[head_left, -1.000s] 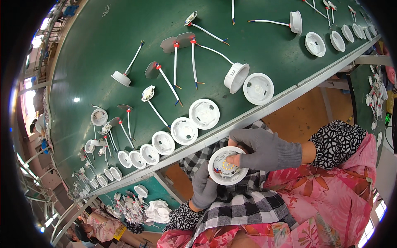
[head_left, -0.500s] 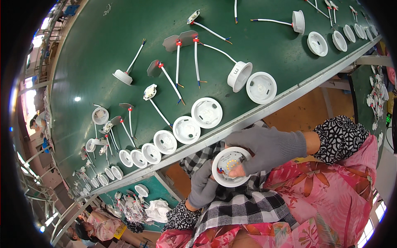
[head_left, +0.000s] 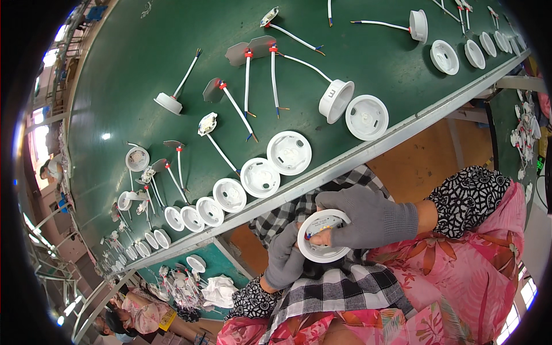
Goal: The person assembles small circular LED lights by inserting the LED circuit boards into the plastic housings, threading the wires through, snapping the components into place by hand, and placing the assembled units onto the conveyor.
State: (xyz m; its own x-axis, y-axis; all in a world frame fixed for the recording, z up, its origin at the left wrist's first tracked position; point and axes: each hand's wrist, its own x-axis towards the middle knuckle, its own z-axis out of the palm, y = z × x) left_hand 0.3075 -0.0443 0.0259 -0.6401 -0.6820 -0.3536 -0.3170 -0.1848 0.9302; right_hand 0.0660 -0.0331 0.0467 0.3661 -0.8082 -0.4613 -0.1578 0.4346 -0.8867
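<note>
Above my lap, in front of the bench edge, I hold a round white lamp housing (head_left: pixel 324 255) with its open side up. A round LED board (head_left: pixel 332 221) lies inside it, partly covered by my thumb. My left hand (head_left: pixel 284 259), in a grey glove, is closed on the housing's left rim. My right hand (head_left: pixel 371 217), also gloved with the thumb tip bare, wraps the far right side. Its thumb presses into the housing, near a bit of red and blue wire. The fingers beneath the housing are hidden.
Along the near edge of the green bench (head_left: pixel 310 75) stands a row of white housings (head_left: pixel 289 153). Boards with white cables (head_left: pixel 225 103) lie behind them. A metal rail (head_left: pixel 397 130) edges the bench. Lower left, a side table holds a pile of cabled parts (head_left: pixel 183 290); people sit beyond.
My right hand has shifted slightly left, and its thumb now lies further across the housing, covering more of the LED board. My left hand keeps its hold on the rim.
</note>
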